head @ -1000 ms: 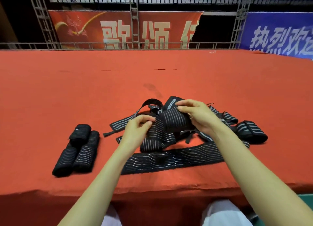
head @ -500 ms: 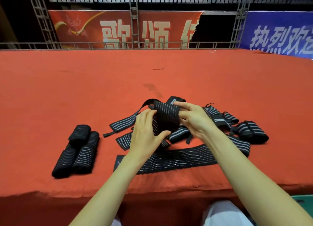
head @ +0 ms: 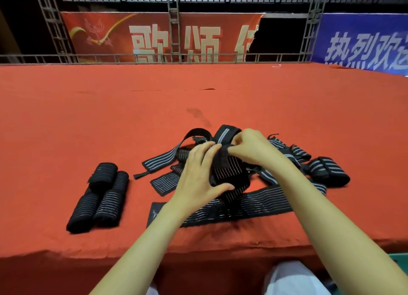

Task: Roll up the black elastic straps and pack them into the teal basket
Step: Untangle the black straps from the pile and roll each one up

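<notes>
At the left of the red-covered desk (head: 66, 140) I see a group of rolled straps (head: 99, 197), packed together and touching. To the right of them, loose straps (head: 163, 160) lie tangled on the cloth. My view shows the left hand (head: 198, 175) clamped on a partly rolled strap (head: 229, 173), fingers over its far side and thumb under its near side. The right hand (head: 249, 149) pinches the upper end of the same strap between thumb and fingertips. This strap is raised over the tangle, at the middle of the desk. A flat strap (head: 254, 206) lies stretched out just nearer than both hands. Further right, a folded bundle (head: 329, 172) rests on the cloth. A teal edge (head: 399, 259) shows at the near right corner; I cannot tell whether it is the basket.
</notes>
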`<state>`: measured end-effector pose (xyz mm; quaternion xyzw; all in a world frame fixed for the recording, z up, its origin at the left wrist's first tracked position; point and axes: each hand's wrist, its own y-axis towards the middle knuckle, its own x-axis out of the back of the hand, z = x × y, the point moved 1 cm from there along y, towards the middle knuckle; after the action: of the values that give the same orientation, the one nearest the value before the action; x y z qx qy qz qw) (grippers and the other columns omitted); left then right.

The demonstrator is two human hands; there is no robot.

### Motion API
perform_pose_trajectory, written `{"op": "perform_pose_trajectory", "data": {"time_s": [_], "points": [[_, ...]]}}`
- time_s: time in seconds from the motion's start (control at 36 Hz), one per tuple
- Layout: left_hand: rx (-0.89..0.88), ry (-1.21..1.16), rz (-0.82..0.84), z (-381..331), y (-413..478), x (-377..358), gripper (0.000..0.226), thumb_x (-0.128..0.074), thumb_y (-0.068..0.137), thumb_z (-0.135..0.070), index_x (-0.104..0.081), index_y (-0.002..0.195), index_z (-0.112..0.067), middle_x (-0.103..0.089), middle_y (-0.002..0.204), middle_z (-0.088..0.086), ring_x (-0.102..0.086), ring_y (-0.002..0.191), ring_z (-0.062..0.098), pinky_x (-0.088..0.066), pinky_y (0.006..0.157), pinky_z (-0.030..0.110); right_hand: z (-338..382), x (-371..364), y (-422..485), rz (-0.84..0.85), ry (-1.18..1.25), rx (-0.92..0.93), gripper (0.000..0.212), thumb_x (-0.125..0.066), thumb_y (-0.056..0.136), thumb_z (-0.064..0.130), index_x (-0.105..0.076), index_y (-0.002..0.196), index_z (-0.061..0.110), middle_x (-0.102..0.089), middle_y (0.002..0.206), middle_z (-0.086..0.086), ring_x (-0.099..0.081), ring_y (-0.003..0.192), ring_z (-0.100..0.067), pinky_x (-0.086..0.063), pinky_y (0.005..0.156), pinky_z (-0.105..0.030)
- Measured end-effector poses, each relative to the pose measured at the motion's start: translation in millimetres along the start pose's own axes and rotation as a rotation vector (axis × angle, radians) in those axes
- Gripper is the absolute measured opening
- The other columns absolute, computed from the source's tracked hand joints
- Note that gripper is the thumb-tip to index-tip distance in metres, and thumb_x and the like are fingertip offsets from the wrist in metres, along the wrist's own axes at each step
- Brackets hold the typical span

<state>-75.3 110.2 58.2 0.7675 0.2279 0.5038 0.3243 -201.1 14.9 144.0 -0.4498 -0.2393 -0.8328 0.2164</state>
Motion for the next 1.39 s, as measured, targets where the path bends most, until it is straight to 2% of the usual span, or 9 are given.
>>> {"op": "perform_pose_trajectory", "data": {"time_s": [0.19, 0.39, 0.47, 0.56, 0.67, 0.83, 1.0, 1.14, 1.39], "points": [[0.181, -0.302, -0.342, -5, 14, 16, 0.017, -0.062, 0.090, -0.016, -0.052, 0.103, -0.022, -0.060, 0.091, -0.013, -0.059, 0.082, -0.001, -0.046, 0.077, 0.013, -12, -6, 9, 0.137, 0.312, 0.033, 0.021, -0.070, 0.081, 0.027, -0.054, 0.070, 0.018, -0.051, 0.064, 0.004, -0.045, 0.059, -0.011, -0.034, 0.058, -0.028], [0.566, -0.591, -0.504, 28, 24, 45, 0.019, -0.064, 0.088, -0.009, -0.055, 0.089, -0.026, -0.063, 0.090, -0.006, -0.060, 0.083, 0.000, -0.048, 0.078, 0.018, -51, -59, -6, 0.382, 0.304, 0.126, 0.021, -0.074, 0.079, 0.024, -0.065, 0.096, 0.014, -0.071, 0.094, 0.000, -0.066, 0.087, -0.012, -0.052, 0.084, -0.036], [0.615, -0.547, -0.567, 45, 21, 59, 0.017, -0.063, 0.089, -0.011, -0.052, 0.092, -0.024, -0.060, 0.092, -0.006, -0.058, 0.083, 0.001, -0.049, 0.075, 0.018, -74, -68, -11, 0.403, 0.182, 0.101, 0.011, -0.073, 0.082, 0.021, -0.063, 0.080, 0.025, -0.069, 0.081, 0.007, -0.059, 0.071, 0.002, -0.045, 0.069, -0.021], [0.666, -0.493, -0.586, 61, 8, 67, 0.015, -0.061, 0.090, -0.011, -0.051, 0.098, -0.017, -0.059, 0.092, -0.006, -0.058, 0.079, -0.002, -0.050, 0.071, 0.017, -98, -63, -10, 0.283, 0.025, 0.050, 0.024, -0.071, 0.084, 0.026, -0.054, 0.068, 0.025, -0.059, 0.067, 0.008, -0.054, 0.063, -0.004, -0.039, 0.061, -0.025], [0.753, -0.423, -0.561, 82, -16, 68, 0.013, -0.061, 0.090, -0.012, -0.052, 0.100, -0.015, -0.059, 0.097, 0.000, -0.058, 0.089, 0.012, -0.050, 0.082, 0.034, -124, -48, -4, 0.131, -0.165, -0.061, 0.014, -0.065, 0.089, 0.034, -0.060, 0.091, 0.020, -0.066, 0.087, -0.001, -0.063, 0.075, -0.018, -0.047, 0.070, -0.034], [0.884, -0.434, -0.385, 91, -42, 51, 0.025, -0.058, 0.090, -0.002, -0.046, 0.107, -0.015, -0.058, 0.103, 0.008, -0.056, 0.088, 0.015, -0.047, 0.083, 0.031, -142, -34, 0, 0.072, -0.331, -0.109, 0.016, -0.060, 0.089, 0.026, -0.063, 0.101, 0.017, -0.063, 0.106, -0.006, -0.058, 0.103, -0.027, -0.045, 0.080, -0.036], [1.055, -0.479, -0.249, 99, -68, 43, 0.028, -0.058, 0.088, 0.000, -0.047, 0.110, -0.015, -0.058, 0.107, 0.009, -0.059, 0.091, 0.022, -0.050, 0.084, 0.042, -149, -26, -13, -0.122, 0.222, -0.226, 0.021, -0.071, 0.078, 0.016, -0.056, 0.064, 0.015, -0.056, 0.063, 0.001, -0.055, 0.062, -0.015, -0.039, 0.056, -0.028], [1.080, -0.411, -0.128, 100, -87, 48, 0.027, -0.062, 0.086, -0.001, -0.052, 0.107, -0.016, -0.057, 0.096, 0.003, -0.057, 0.089, 0.023, -0.048, 0.080, 0.040, -165, -22, -24, -0.055, 0.681, -0.309, 0.016, -0.079, 0.074, 0.009, -0.064, 0.080, 0.005, -0.068, 0.080, -0.013, -0.064, 0.076, -0.025, -0.050, 0.071, -0.035], [1.058, -0.175, 0.153, 94, -109, 45, 0.028, -0.063, 0.084, 0.002, -0.052, 0.105, -0.014, -0.053, 0.080, -0.005, -0.053, 0.082, 0.020, -0.036, 0.073, 0.028, -190, -49, -32, 0.049, 0.341, -0.361, 0.033, -0.083, 0.068, 0.007, -0.061, 0.092, 0.010, -0.058, 0.083, -0.002, -0.053, 0.082, -0.017, -0.041, 0.076, -0.031]]}}
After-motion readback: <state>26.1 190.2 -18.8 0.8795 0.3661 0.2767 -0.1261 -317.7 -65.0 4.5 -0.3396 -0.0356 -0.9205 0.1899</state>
